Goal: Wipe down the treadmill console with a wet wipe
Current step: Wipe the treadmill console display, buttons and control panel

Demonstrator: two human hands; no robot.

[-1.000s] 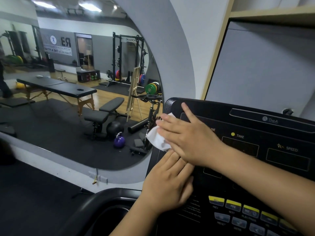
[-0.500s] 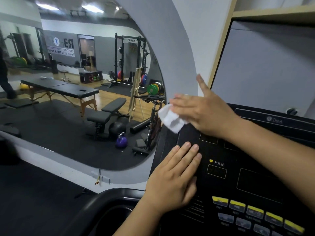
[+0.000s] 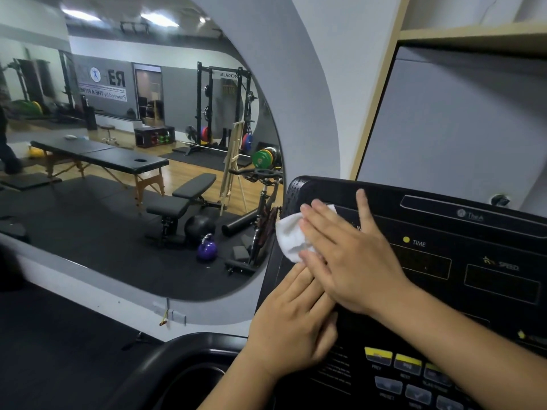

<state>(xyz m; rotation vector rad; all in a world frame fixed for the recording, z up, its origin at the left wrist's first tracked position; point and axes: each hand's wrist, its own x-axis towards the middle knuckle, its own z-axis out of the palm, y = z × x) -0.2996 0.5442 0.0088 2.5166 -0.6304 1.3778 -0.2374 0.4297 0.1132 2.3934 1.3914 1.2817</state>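
The black treadmill console (image 3: 461,232) fills the lower right, with TIME and SPEED displays and rows of yellow and grey buttons. A white wet wipe (image 3: 291,235) lies against the console's upper left part, sticking out past its left edge. My right hand (image 3: 349,255) presses flat on the wipe with straight fingers, thumb pointing up. My left hand (image 3: 293,329) rests flat on the console's lower left, its fingertips tucked under my right hand.
A large mirror (image 3: 133,161) to the left reflects the gym: a massage table, bench, purple kettlebell and squat rack. A grey wall panel (image 3: 450,125) with a wooden frame stands behind the console. A black cup holder (image 3: 189,377) sits at the bottom centre.
My right hand has slid the wipe down from the console's top edge back over its upper left face. My left hand has stayed pressed on the lower left.
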